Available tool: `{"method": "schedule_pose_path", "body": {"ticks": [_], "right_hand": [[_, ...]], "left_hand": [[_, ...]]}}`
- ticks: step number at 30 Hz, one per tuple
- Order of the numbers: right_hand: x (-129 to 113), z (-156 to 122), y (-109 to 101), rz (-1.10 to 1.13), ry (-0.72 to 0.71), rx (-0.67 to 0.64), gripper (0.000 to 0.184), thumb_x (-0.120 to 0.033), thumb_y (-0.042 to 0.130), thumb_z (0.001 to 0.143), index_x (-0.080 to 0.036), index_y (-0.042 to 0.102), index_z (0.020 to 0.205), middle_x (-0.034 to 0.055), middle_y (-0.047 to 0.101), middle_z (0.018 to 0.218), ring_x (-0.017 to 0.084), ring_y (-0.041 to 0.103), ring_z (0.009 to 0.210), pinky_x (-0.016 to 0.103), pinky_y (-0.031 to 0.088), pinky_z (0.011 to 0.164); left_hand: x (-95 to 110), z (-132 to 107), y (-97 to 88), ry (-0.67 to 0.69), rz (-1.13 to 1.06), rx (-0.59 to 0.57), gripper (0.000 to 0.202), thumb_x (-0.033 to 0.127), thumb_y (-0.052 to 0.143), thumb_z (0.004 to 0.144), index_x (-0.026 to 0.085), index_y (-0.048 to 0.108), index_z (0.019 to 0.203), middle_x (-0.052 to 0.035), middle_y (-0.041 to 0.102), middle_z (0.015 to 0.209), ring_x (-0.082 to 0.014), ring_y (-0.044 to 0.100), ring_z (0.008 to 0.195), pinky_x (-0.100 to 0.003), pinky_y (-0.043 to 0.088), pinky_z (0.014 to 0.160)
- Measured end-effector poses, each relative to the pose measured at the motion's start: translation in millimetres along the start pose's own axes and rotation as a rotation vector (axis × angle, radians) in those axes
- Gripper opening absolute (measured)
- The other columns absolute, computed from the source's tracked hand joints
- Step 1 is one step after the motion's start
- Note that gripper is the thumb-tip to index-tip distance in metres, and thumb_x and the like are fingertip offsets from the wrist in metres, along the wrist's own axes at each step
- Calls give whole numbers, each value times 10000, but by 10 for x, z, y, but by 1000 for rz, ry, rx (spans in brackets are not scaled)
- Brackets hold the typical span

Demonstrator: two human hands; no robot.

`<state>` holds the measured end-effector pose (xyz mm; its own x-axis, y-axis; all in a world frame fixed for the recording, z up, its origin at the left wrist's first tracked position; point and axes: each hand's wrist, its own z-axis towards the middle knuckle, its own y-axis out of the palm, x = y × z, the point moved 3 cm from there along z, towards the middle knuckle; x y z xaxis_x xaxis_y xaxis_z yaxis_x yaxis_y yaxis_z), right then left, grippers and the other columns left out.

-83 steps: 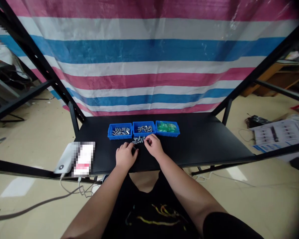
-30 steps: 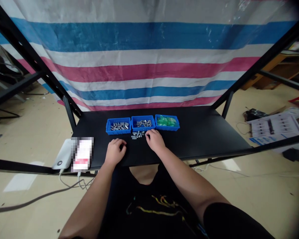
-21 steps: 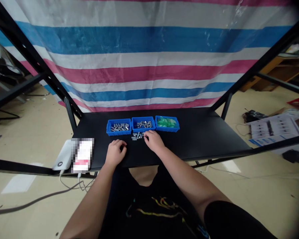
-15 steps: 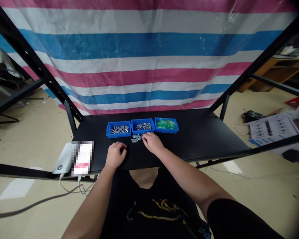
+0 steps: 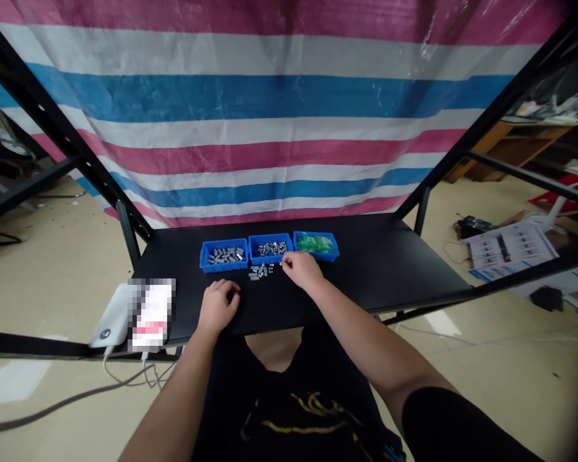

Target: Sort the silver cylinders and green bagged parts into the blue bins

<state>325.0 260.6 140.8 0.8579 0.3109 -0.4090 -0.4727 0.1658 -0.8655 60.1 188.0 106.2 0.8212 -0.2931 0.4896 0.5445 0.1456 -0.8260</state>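
Note:
My right hand (image 5: 302, 270) is closed in a pinch at the front edge of the middle blue bin (image 5: 272, 259). A small shiny metal piece (image 5: 282, 262) shows at its fingertips; its exact kind is too small to make out. Just left of these fingers lies a loose pile of small metal cylinders and screw-like pieces (image 5: 260, 272) on the black tabletop. My left hand (image 5: 218, 304) rests on the table, fingers loosely curved and thumb apart, with nothing visible in it. It is nearest to the left blue bin (image 5: 225, 265), which holds grey metal cylinders.
The right blue bin (image 5: 328, 256) contains green plastic packets (image 5: 314, 243). A white power bank (image 5: 116, 314) and a blurred-out phone (image 5: 151, 314) with cables lie at the table's left edge. Behind the table hangs a striped sheet (image 5: 270, 154) between black frame posts.
My right hand has moved slightly right, away from the loose pile, uncovering more of its pieces. My left hand stays resting on the table. The camera view has shifted a little.

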Motion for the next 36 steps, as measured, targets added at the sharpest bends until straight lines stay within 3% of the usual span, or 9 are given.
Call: {"method": "schedule_pose_path", "body": {"ticks": [9,15,20,25,30,36], "right_hand": [[-30,-127,228,-124,20,-13,136,-211,651,884,-260,739,976,51,723,917,206,654,798,292,463,684],[-44,-173,281,-70,-57,-31,90,-142,651,853,-225,678,873,36,689,860,196,624,793,284,437,702],[-181,-38,96,67,-131,54,90,-153,607,884,-226,658,873,17,675,877,174,620,817,264,435,739],[-233,112,-73,37,-68,162,46,-197,615,901,-217,645,873,37,659,938,183,614,818,274,429,729],[-305,-52,147,15,-142,38,58,-190,628,894,-229,668,905,31,659,940,183,616,847,267,444,735],[-292,-205,378,-85,-57,-83,128,-210,647,892,-224,710,1004,59,657,1032,210,627,935,294,479,795]], "left_hand": [[8,1,-5,-7,-3,-8,146,205,552,846,236,679,909,-49,697,942,-237,615,918,-389,462,872],[7,1,-2,-7,1,3,133,206,552,851,240,669,903,-45,695,945,-241,623,939,-383,462,883],[1,-2,-1,3,1,-4,126,195,560,842,237,665,898,-40,689,923,-234,624,924,-371,463,873],[-4,-1,0,0,-7,-1,126,193,565,841,239,666,900,-38,688,921,-233,622,923,-368,465,865],[-4,5,6,-1,-7,-9,124,195,566,847,239,668,902,-40,689,926,-236,621,930,-372,462,875],[-7,6,8,-3,-2,-1,132,198,568,843,242,673,909,-34,689,928,-233,616,936,-367,453,884]]}}
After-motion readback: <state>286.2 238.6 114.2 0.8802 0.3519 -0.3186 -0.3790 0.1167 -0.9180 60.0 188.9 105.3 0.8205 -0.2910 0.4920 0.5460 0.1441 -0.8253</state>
